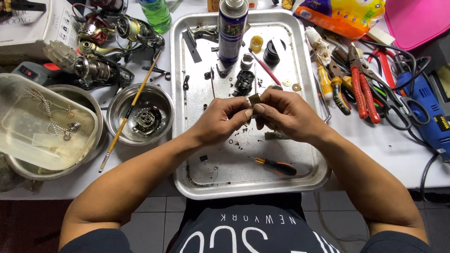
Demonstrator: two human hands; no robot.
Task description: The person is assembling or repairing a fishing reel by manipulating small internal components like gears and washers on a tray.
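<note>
Both hands meet over the tray's (180,93) middle, left hand (220,122) and right hand (286,115) pinched together on a small brown part (254,99). Loose pieces (a black housing (244,80), washers) lie near the far edge; a screwdriver (274,165) lies near the front, so the reel work looks midway.

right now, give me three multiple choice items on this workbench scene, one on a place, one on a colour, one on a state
1. Where does the small screwdriver lie?
A. in the metal tray
B. in the steel bowl
C. on the floor

2. What colour are the pliers' handles?
A. green
B. red
C. white

3. How is the small brown part held?
A. by the left hand alone
B. lying loose
C. between the left hand and right hand

Answers: 1 A, it rests near the tray's front edge; 2 B, both grips are red; 3 C, fingertips of both hands pinch it.
</note>
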